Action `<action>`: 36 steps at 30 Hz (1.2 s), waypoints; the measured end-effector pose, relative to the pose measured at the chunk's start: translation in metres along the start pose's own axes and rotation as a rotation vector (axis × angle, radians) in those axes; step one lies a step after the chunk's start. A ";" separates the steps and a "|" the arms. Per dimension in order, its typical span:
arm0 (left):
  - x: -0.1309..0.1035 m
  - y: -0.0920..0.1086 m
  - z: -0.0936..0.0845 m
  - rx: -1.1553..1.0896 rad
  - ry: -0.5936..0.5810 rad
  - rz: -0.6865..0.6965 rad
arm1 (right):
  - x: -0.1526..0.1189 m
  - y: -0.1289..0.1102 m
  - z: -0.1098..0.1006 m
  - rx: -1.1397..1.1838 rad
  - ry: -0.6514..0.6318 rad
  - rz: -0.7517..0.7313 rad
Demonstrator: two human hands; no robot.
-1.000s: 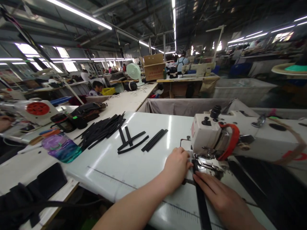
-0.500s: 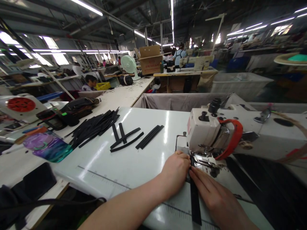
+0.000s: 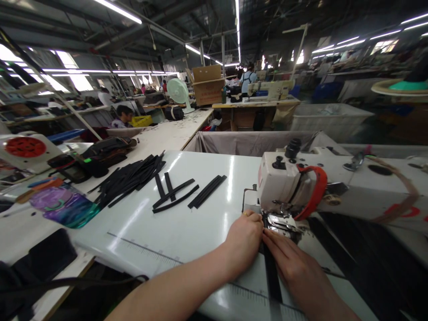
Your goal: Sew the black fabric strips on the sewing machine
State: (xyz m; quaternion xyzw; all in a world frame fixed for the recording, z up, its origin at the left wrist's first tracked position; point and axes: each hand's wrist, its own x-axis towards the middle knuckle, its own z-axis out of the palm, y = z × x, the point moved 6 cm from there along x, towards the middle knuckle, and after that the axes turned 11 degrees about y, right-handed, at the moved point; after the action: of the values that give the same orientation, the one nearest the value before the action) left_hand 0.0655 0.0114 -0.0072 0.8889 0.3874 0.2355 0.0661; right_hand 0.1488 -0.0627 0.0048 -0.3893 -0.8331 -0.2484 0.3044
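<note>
A black fabric strip (image 3: 273, 278) runs along the white sewing table toward the presser foot area of the sewing machine (image 3: 279, 176). My left hand (image 3: 244, 240), its fingers curled, is closed on the strip's left side close to the needle plate. From the right, my right hand (image 3: 296, 263) meets the same strip, with straight fingers pressed together at its edge and the thumb hidden. Both sets of fingertips nearly touch, just in front of the metal guide (image 3: 280, 223). The strip's end under the foot is hidden.
Loose black strips (image 3: 207, 191) lie left of the machine, with a larger pile (image 3: 133, 178) beyond. A purple-teal pouch (image 3: 63, 205) rests at the left. Dark fabric (image 3: 371, 258) covers the right side. A grey cloth-lined bin (image 3: 234, 141) stands behind the table.
The view has shifted slightly, so the machine and background sit a little farther left. Both hands stay at the strip by the needle area, with hardly any visible movement.
</note>
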 end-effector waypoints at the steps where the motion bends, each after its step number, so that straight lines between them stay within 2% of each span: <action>1: 0.000 0.000 0.001 -0.004 0.006 -0.001 | 0.000 0.000 0.001 0.002 -0.004 0.009; 8: -0.001 0.000 -0.010 -0.018 0.075 -0.022 | 0.002 0.002 0.000 0.041 0.003 0.032; 15: 0.003 -0.005 -0.016 -0.107 0.139 -0.061 | 0.009 0.014 -0.004 0.127 0.023 0.154; 22: 0.003 -0.006 -0.018 -0.163 0.155 -0.080 | 0.004 0.019 -0.007 0.395 -0.042 0.232; 26: 0.002 -0.006 -0.019 -0.168 0.164 -0.080 | 0.001 0.018 -0.012 0.472 -0.032 0.218; 31: 0.002 -0.006 -0.017 -0.151 0.151 -0.084 | 0.003 0.021 -0.011 0.469 -0.021 0.219; 36: 0.003 -0.004 -0.018 -0.108 0.121 -0.088 | 0.006 0.027 -0.006 0.366 -0.028 0.204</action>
State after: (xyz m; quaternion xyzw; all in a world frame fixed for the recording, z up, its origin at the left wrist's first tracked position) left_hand 0.0564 0.0153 0.0084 0.8502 0.4160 0.3065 0.1007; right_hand 0.1694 -0.0482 0.0183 -0.4132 -0.8247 -0.0554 0.3821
